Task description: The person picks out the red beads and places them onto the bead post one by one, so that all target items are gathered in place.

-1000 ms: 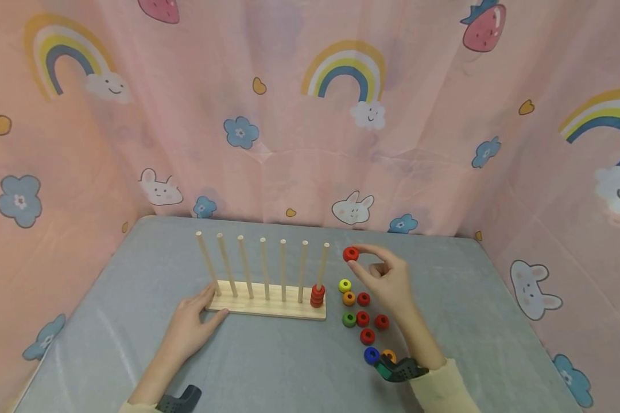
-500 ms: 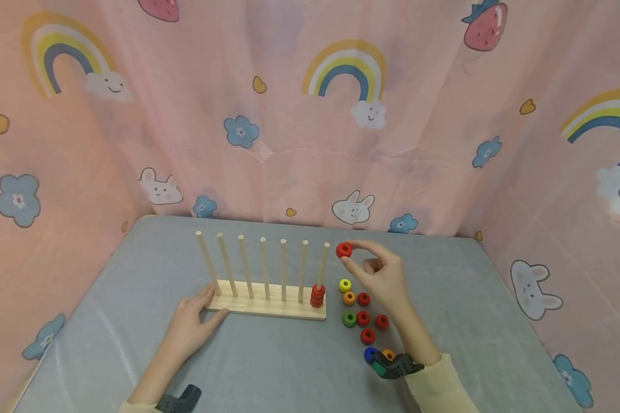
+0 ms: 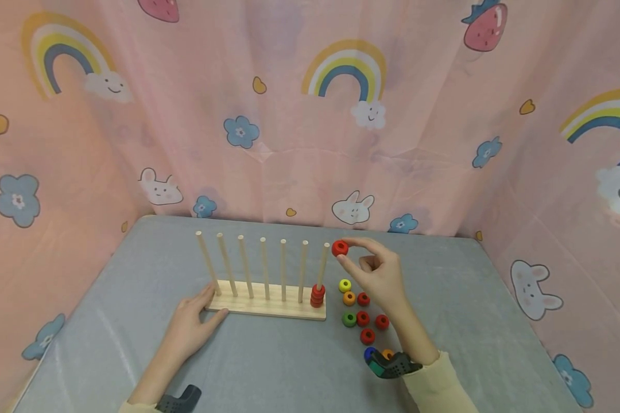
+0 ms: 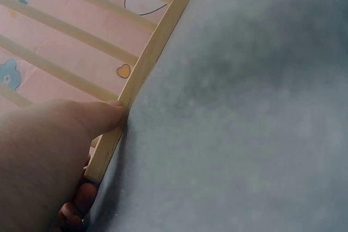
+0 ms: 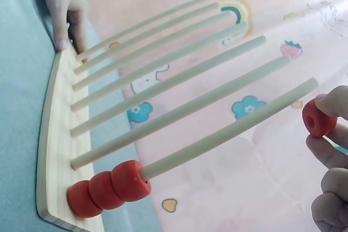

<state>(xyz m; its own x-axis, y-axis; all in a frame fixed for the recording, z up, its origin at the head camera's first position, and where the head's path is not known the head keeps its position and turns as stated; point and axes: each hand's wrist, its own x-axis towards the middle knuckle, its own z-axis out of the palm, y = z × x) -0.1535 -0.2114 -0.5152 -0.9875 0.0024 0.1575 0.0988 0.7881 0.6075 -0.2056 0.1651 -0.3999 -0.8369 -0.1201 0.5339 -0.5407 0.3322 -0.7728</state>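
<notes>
A wooden peg stand [image 3: 268, 308] with a row of several upright pegs sits on the table. Three red beads [image 3: 317, 296] are stacked at the bottom of its rightmost peg. My left hand [image 3: 188, 327] grips the stand's left end; in the left wrist view the thumb [image 4: 106, 117] lies against the base edge and the other fingers are partly hidden behind it. Between thumb and index finger, my right hand [image 3: 384, 278] pinches another red bead [image 3: 340, 248]. That bead is beside the top of the rightmost peg, its hole visible in the right wrist view, apart from the peg.
Loose beads lie right of the stand: a yellow bead [image 3: 345, 285], an orange bead [image 3: 349, 298], a green bead [image 3: 349, 319] and several red ones [image 3: 367, 336]. A blue bead [image 3: 369, 354] is partly behind the right wrist device [image 3: 395, 365]. A pink printed curtain [image 3: 310, 172] surrounds the table.
My right hand has moved left and slightly up with the red bead, bringing it close to the rightmost peg's top. The left hand and the stand stay in place.
</notes>
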